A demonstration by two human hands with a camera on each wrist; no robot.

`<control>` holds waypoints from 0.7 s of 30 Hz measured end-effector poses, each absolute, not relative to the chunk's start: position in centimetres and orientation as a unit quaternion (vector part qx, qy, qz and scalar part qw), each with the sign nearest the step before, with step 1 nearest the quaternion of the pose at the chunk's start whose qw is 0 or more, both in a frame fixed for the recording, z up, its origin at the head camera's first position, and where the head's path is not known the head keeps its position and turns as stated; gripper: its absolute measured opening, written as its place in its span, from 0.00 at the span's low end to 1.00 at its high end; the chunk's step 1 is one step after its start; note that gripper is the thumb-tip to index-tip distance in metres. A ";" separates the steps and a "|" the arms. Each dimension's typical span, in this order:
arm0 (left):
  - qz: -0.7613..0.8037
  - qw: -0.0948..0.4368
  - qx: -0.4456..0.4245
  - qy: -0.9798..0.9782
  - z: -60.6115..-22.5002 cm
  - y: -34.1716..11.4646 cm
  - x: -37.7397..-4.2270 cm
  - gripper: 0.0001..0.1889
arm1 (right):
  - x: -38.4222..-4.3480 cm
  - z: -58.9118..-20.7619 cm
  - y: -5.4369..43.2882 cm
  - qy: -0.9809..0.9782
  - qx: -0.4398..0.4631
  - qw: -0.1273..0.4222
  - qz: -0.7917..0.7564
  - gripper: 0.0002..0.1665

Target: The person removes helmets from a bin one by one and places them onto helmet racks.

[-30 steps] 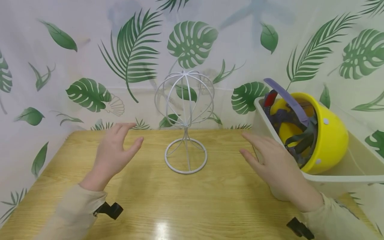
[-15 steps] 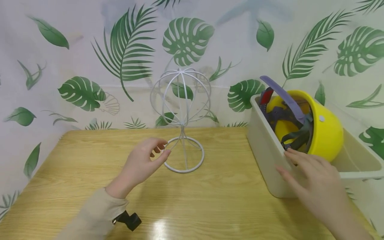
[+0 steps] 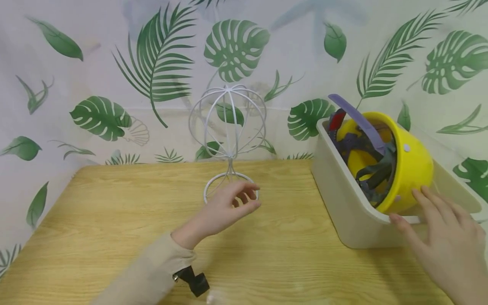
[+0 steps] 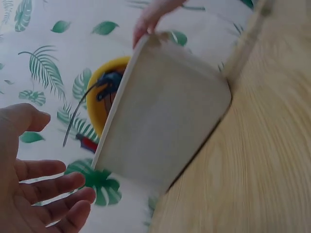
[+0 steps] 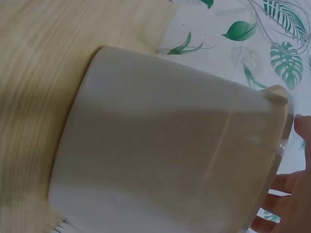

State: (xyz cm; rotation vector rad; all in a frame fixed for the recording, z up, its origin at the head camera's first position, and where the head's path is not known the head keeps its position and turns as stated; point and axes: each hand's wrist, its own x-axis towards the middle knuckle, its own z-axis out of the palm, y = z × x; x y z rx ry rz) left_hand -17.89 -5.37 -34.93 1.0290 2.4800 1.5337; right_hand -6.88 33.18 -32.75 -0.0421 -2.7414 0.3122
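Note:
A yellow safety helmet (image 3: 417, 159) lies tilted on its side in a beige plastic bin (image 3: 360, 231), its dark straps and a purple band (image 3: 360, 120) showing. My right hand (image 3: 450, 241) is over the bin's front rim, thumb at the rim and fingertips overlapping the helmet's lower shell in the head view. In the right wrist view, the fingers (image 5: 286, 194) extend past the rim. My left hand (image 3: 225, 207) hovers over the table, loosely bent and holding nothing, in front of a white wire stand (image 3: 230, 163) whose base ring it partly covers.
The bin stands at the right end of the wooden table (image 3: 133, 203). Behind the table hangs a white cloth (image 3: 160, 135) printed with green leaves. A red-marked part (image 3: 336, 120) sticks up by the bin's back left corner.
My left hand has moved right, from beside the wire stand to in front of it. My right hand has gone right, from left of the bin to its front rim by the helmet.

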 end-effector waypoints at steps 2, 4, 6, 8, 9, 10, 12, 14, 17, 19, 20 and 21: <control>0.524 0.074 0.329 0.782 -34.5 -3.9 -18.0 0.20 | -6.8 -33.1 33.5 -0.976 -0.025 0.182 0.115 0.47; 0.550 0.101 0.330 0.761 -33.9 -2.4 -18.0 0.21 | -6.7 -33.4 33.7 -0.975 -0.031 0.178 0.126 0.49; 0.575 0.114 0.330 0.740 -33.2 -0.9 -18.1 0.20 | -6.5 -33.7 33.9 -0.974 -0.033 0.175 0.137 0.50; 0.606 0.125 0.336 0.711 -32.6 0.5 -18.4 0.19 | -6.4 -34.0 33.9 -0.973 -0.038 0.173 0.151 0.51; 0.622 0.131 0.334 0.696 -32.3 1.2 -18.5 0.19 | -6.4 -34.1 33.9 -0.972 -0.038 0.173 0.157 0.52; 0.638 0.137 0.332 0.681 -32.0 1.9 -18.7 0.18 | -6.4 -34.2 33.9 -0.971 -0.038 0.172 0.162 0.52; 0.671 0.155 0.328 0.646 -31.4 3.4 -19.0 0.18 | -6.3 -34.4 33.9 -0.968 -0.041 0.175 0.175 0.52; 0.698 0.173 0.317 0.618 -31.0 4.7 -19.3 0.17 | -6.3 -34.6 33.8 -0.965 -0.046 0.179 0.187 0.52; 0.728 0.198 0.297 0.585 -30.2 6.7 -19.9 0.18 | -6.3 -34.6 33.7 -0.960 -0.053 0.188 0.199 0.52; 0.749 0.214 0.283 0.561 -29.7 8.0 -20.3 0.18 | -6.4 -34.6 33.6 -0.958 -0.053 0.195 0.203 0.51; 0.758 0.221 0.274 0.549 -29.5 8.7 -20.5 0.18 | -6.4 -34.7 33.6 -0.957 -0.052 0.200 0.205 0.51; 0.767 0.226 0.266 0.539 -29.2 9.3 -20.7 0.17 | -6.4 -34.7 33.5 -0.956 -0.052 0.204 0.207 0.51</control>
